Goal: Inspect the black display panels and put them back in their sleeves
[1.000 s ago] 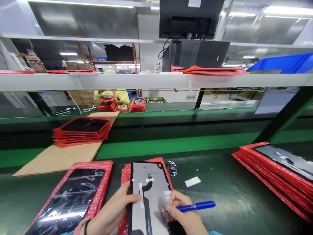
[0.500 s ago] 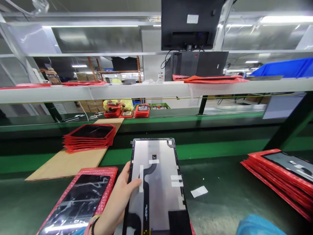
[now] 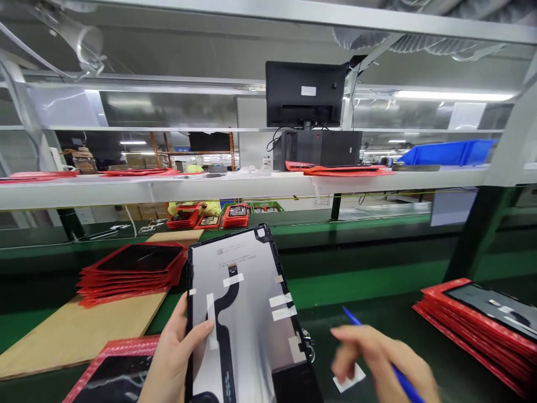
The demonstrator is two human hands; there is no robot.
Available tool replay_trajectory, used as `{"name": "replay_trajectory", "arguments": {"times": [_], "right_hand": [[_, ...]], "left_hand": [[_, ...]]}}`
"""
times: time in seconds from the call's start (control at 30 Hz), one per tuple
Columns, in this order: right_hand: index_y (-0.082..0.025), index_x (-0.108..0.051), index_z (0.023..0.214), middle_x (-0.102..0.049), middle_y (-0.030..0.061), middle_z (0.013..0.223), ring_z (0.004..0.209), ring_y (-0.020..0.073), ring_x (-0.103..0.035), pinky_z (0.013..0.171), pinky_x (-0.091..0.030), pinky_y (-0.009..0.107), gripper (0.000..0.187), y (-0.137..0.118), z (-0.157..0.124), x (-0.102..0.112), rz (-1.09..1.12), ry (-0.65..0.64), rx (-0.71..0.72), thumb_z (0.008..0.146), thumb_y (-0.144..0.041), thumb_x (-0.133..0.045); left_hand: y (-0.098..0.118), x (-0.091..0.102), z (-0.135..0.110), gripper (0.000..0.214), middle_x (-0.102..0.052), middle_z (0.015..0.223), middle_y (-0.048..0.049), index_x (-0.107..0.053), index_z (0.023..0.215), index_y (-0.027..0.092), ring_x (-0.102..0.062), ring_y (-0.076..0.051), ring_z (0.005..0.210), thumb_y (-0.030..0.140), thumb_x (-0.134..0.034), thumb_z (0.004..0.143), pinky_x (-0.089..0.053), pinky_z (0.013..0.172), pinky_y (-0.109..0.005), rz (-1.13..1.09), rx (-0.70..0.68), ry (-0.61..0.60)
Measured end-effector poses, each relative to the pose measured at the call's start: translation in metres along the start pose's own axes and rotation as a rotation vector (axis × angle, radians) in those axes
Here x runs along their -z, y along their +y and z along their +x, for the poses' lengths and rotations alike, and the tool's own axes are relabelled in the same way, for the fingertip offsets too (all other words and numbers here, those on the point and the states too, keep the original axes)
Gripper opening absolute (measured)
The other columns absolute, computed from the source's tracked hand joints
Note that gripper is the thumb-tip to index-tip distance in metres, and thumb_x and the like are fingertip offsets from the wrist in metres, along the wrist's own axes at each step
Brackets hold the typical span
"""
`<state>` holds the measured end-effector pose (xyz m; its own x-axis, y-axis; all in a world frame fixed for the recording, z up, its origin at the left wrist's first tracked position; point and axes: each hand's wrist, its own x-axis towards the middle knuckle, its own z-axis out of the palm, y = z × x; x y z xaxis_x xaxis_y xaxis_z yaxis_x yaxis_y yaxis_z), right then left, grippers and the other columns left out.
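My left hand (image 3: pixel 174 347) grips a tablet screen panel (image 3: pixel 255 313) by its left edge, thumb on top. The panel is tilted up, its silvery back toward me, with a black flex cable, white tape strips and a dark frame. To its right, my right hand (image 3: pixel 384 361) is slightly blurred and holds a slim blue pen (image 3: pixel 406 383) across the fingers, tip pointing up and left. Below that hand a small white paper piece (image 3: pixel 351 378) lies on the dark green bench. A little metal object (image 3: pixel 309 342) shows beside the panel's right edge.
Red bubble pouches with dark screens form a stack (image 3: pixel 130 274) on a wooden board (image 3: pixel 84 333) at left. Another red stack (image 3: pixel 478 330) stands at right. One pouch (image 3: pixel 115 375) lies front left. Overhead runs a white shelf (image 3: pixel 235 187) with a monitor (image 3: pixel 308 95). A co-worker's yellow sleeve shows beyond.
My right hand has come into view from the lower right with the blue pen. The panel has moved left and tilted anticlockwise in my left hand. The view has tipped upward.
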<state>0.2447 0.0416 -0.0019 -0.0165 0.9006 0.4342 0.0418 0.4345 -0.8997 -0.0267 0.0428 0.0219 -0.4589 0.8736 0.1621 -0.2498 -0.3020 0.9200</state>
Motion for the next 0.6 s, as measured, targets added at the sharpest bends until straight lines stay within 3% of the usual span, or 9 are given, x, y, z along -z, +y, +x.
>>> {"name": "replay_trajectory", "arguments": {"times": [0.07, 0.13, 0.23, 0.4, 0.47, 0.53, 0.6], "right_hand": [[-0.022, -0.073, 0.095, -0.076, 0.0088, 0.077, 0.064, 0.0229, -0.069, 0.055, -0.054, 0.032, 0.036, -0.006, 0.004, -0.015, 0.084, -0.066, -0.095, 0.084, -0.053, -0.058], [-0.022, -0.071, 0.102, -0.074, 0.0072, 0.077, 0.066, 0.0231, -0.068, 0.058, -0.054, 0.032, 0.04, -0.008, 0.007, -0.03, 0.106, -0.097, -0.141, 0.08, -0.054, -0.062], [-0.023, -0.071, 0.103, -0.07, 0.0033, 0.074, 0.066, 0.0215, -0.063, 0.067, -0.052, 0.033, 0.039, -0.007, 0.007, -0.043, 0.024, -0.047, -0.175, 0.074, -0.048, -0.069], [-0.022, -0.073, 0.094, -0.068, 0.0062, 0.093, 0.082, 0.0256, -0.06, 0.071, -0.048, 0.033, 0.037, 0.002, 0.008, -0.049, -0.071, 0.055, -0.254, 0.07, -0.05, -0.069], [-0.02, -0.07, 0.085, -0.063, 0.0044, 0.082, 0.075, 0.0222, -0.056, 0.065, -0.045, 0.03, 0.032, 0.007, 0.013, -0.052, -0.123, 0.053, -0.255, 0.072, -0.05, -0.066], [-0.019, -0.06, 0.069, -0.049, -0.0013, 0.064, 0.06, 0.0155, -0.044, 0.056, -0.037, 0.027, 0.03, 0.011, 0.019, -0.055, -0.151, -0.051, -0.201, 0.078, -0.048, -0.059], [-0.02, -0.047, 0.062, -0.033, -0.0055, 0.058, 0.055, 0.0118, -0.031, 0.051, -0.027, 0.025, 0.034, 0.014, 0.024, -0.057, -0.125, -0.162, -0.146, 0.084, -0.045, -0.052]], "left_hand": [[-0.003, 0.0, 0.0, 0.06, -0.076, 0.096, -0.0012, -0.06, 0.108, 0.022, -0.067, -0.025, 0.094, 0.035, -0.081, 0.052, -0.053, 0.077, -0.025, 0.01, 0.017, 0.006], [-0.004, 0.001, -0.001, 0.063, -0.076, 0.094, -0.0012, -0.059, 0.109, 0.022, -0.068, -0.024, 0.091, 0.038, -0.082, 0.053, -0.053, 0.076, -0.024, 0.022, 0.039, -0.002], [-0.008, 0.001, -0.002, 0.069, -0.076, 0.093, -0.0018, -0.059, 0.109, 0.021, -0.069, -0.025, 0.089, 0.042, -0.085, 0.048, -0.053, 0.076, -0.025, 0.048, 0.058, -0.004], [-0.012, -0.002, -0.009, 0.086, -0.077, 0.093, -0.0014, -0.052, 0.126, 0.022, -0.069, -0.026, 0.092, 0.046, -0.085, 0.05, -0.054, 0.073, -0.024, 0.098, 0.081, -0.008], [-0.011, -0.005, -0.014, 0.091, -0.076, 0.097, -0.0009, -0.046, 0.132, 0.024, -0.069, -0.025, 0.094, 0.045, -0.084, 0.052, -0.055, 0.075, -0.023, 0.101, 0.094, -0.025], [-0.009, -0.007, -0.019, 0.096, -0.076, 0.098, -0.0009, -0.041, 0.136, 0.024, -0.069, -0.025, 0.094, 0.046, -0.084, 0.053, -0.055, 0.075, -0.021, 0.104, 0.108, -0.015], [-0.008, -0.009, -0.023, 0.099, -0.076, 0.096, -0.0017, -0.039, 0.138, 0.023, -0.069, -0.026, 0.095, 0.048, -0.084, 0.053, -0.055, 0.075, -0.022, 0.11, 0.118, 0.001]]}}
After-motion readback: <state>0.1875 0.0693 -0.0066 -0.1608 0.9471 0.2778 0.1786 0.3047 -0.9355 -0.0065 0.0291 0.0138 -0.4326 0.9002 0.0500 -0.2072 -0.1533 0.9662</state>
